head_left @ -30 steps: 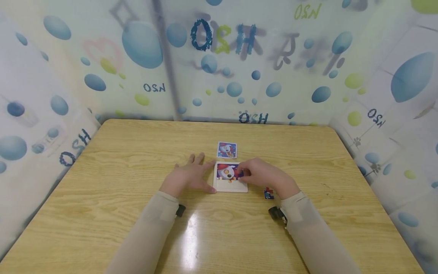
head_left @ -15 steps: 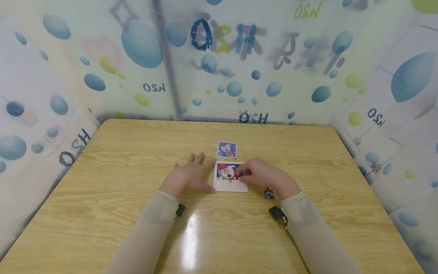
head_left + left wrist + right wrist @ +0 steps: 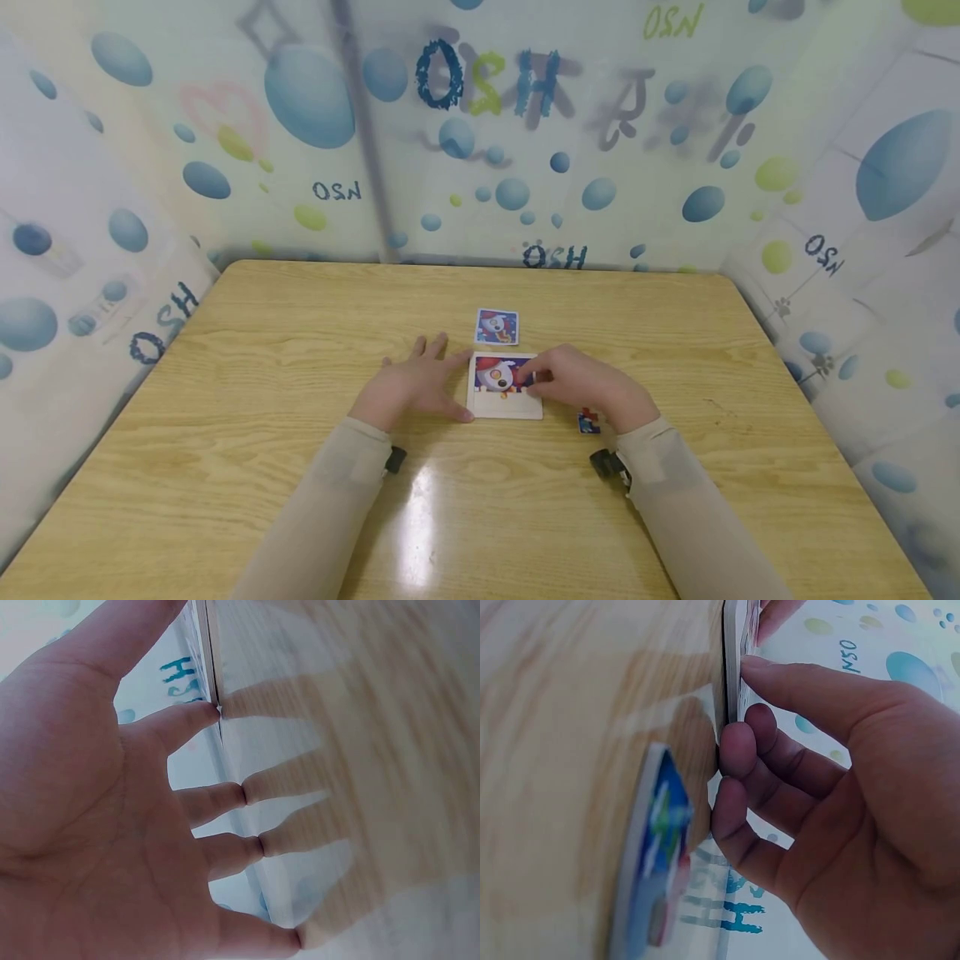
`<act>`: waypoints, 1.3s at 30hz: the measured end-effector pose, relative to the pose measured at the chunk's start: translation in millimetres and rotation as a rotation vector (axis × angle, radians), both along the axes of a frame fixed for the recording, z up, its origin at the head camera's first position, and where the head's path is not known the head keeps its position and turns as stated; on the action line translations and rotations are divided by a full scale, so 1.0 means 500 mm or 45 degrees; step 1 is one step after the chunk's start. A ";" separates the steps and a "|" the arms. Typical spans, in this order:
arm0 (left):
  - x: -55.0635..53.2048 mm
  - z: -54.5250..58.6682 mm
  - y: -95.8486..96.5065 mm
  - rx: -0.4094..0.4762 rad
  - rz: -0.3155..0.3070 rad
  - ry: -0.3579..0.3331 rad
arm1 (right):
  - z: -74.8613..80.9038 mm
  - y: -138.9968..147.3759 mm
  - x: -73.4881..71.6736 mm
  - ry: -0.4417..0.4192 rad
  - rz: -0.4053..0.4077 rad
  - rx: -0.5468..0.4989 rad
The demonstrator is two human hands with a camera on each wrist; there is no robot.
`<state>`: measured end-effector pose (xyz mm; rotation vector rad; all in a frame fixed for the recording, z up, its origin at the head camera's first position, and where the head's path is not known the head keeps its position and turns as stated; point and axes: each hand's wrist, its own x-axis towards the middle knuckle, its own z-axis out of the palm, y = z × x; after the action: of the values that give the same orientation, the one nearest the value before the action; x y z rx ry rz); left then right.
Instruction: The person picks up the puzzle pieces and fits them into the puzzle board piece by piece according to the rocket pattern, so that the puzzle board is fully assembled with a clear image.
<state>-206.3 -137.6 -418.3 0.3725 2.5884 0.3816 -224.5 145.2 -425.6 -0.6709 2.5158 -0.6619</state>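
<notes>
In the head view a white puzzle tray (image 3: pixel 507 407) lies mid-table. Joined puzzle pieces (image 3: pixel 491 375) fill its far half with a white character in red, while the near half shows bare white. My left hand (image 3: pixel 420 387) is spread beside it, thumb and index finger at its left edge; the left wrist view shows the other fingertips on the table. My right hand (image 3: pixel 585 385) pinches with thumb and index finger at a puzzle piece on the right side of the picture, mostly hidden by the fingers. In the right wrist view the remaining fingers curl by the tray's edge (image 3: pixel 733 660).
A small picture card (image 3: pixel 497 327) with the same character lies just beyond the tray. Loose puzzle pieces (image 3: pixel 588 422), seen stacked or overlapping close up, lie below the right wrist. Patterned cloth walls (image 3: pixel 480 167) surround the wooden table (image 3: pixel 300 333) at the back and sides.
Both hands stay where they were at the tray. The right fingertips shift only very slightly at the picture; the head view itself drifts a little.
</notes>
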 end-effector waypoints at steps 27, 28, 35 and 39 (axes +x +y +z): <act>0.002 0.002 -0.001 0.017 0.007 -0.005 | 0.094 0.090 0.024 0.205 0.028 -0.129; 0.003 0.003 -0.001 0.018 0.008 -0.008 | 0.100 0.096 0.028 0.210 0.046 -0.124; 0.004 0.004 0.002 0.026 0.007 -0.008 | 0.103 0.132 0.073 0.254 0.060 -0.172; 0.006 0.008 0.001 0.032 0.018 -0.012 | 0.072 0.152 0.096 0.275 -0.015 -0.266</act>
<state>-203.1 -136.9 -414.4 0.3609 2.5805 0.4206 -176.7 221.2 -389.8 -0.8412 2.6714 -0.9094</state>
